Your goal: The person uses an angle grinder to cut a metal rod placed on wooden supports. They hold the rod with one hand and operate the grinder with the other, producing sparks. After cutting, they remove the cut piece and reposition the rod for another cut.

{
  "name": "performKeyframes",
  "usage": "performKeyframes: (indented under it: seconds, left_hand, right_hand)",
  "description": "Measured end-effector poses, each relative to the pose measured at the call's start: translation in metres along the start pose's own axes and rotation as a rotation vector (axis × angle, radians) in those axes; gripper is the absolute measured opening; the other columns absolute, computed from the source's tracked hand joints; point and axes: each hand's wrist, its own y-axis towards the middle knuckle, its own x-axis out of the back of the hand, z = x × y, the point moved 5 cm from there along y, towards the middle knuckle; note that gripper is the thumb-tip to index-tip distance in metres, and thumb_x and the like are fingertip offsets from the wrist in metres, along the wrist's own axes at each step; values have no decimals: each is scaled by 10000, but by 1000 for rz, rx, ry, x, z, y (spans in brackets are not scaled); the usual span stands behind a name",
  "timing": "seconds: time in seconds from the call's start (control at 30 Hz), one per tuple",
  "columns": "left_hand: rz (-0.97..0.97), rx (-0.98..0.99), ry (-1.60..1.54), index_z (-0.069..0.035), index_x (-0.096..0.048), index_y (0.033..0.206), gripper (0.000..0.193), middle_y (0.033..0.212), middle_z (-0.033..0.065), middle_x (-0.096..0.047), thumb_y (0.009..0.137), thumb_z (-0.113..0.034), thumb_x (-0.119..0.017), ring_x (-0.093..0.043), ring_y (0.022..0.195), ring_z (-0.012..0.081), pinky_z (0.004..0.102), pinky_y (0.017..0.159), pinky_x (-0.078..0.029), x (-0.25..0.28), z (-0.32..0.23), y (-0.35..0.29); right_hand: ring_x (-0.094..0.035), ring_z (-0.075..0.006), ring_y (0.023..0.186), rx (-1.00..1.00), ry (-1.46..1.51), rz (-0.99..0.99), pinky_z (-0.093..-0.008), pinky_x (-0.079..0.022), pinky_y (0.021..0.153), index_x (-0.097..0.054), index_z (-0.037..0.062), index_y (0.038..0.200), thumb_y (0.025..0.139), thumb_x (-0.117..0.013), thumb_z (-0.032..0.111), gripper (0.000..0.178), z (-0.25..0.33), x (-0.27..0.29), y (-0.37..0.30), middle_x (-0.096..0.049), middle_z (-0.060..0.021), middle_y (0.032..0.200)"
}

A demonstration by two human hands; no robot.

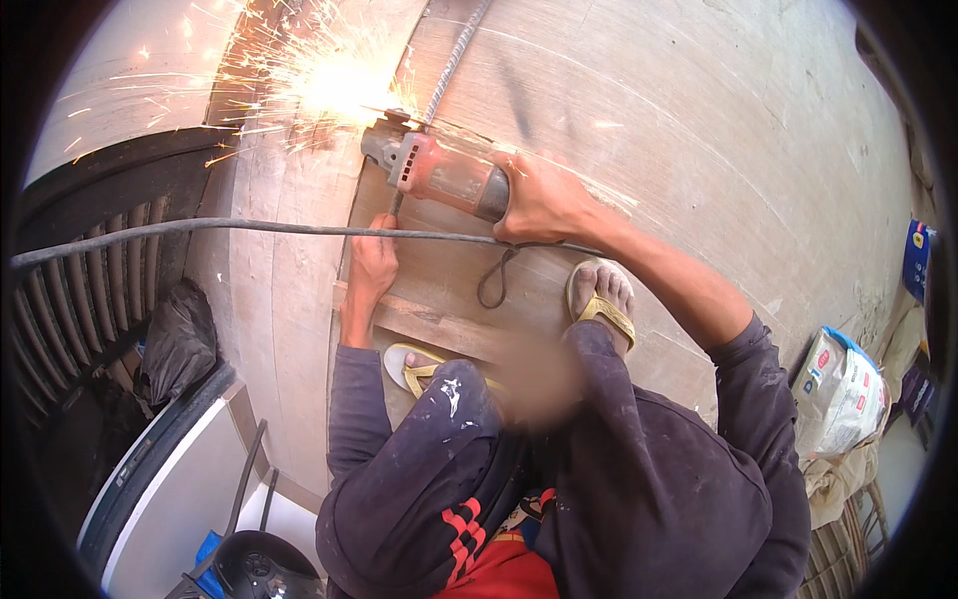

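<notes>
My right hand (547, 200) is wrapped round the rear of a red and grey angle grinder (444, 172), whose head points left. Bright sparks (344, 85) fan up and to the left from the grinder's disc, and the glare hides the disc's edge. A ribbed steel rebar (454, 62) runs from the top edge down behind the grinder. Just below the tool, my left hand (372, 262) is closed round the rebar's near end. A dark power cable (269, 226) stretches from the left edge across to my right hand, with a small loop hanging below.
A wooden strip (424, 321) lies by my sandalled feet (604, 299). At the left are a dark slatted panel (105, 255), a black plastic bag (180, 339) and a white-sided box (175, 494). A white and blue sack (838, 394) stands at the right.
</notes>
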Motion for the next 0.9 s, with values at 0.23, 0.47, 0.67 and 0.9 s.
performKeyframes:
  seconds: [0.23,0.47,0.67,0.9]
  left_hand:
    - [-38,-81,62,22,-594,968,148,869,222,-586,964,-65,-474,-588,753,427,429,631,-454,-1,-3,-2]
    - [-82,-30,83,19,-616,1014,180,818,260,-608,978,-118,-504,-618,752,442,456,617,-470,-1,-3,-4]
    - [-126,-63,82,20,-614,1047,179,745,274,-601,961,-114,-532,-625,715,446,464,591,-471,-4,-2,-6]
    - [-150,-35,129,1,-618,1064,176,748,269,-614,950,-113,-546,-629,716,448,483,590,-475,-8,-3,-8]
  right_hand:
    - [-663,-442,787,29,1,-13,-479,-534,724,-636,-32,972,568,-691,190,464,2,2,0,-649,-292,763]
    - [-667,-445,786,-6,-13,12,-480,-538,730,-639,-42,968,558,-695,200,479,-3,-3,3,-658,-288,773]
    - [-667,-433,766,-42,-39,41,-475,-533,726,-646,-36,985,558,-693,190,485,2,1,2,-661,-274,761]
    - [-660,-421,719,-29,-34,44,-466,-523,716,-649,-12,972,561,-689,168,450,-2,-1,4,-659,-249,733]
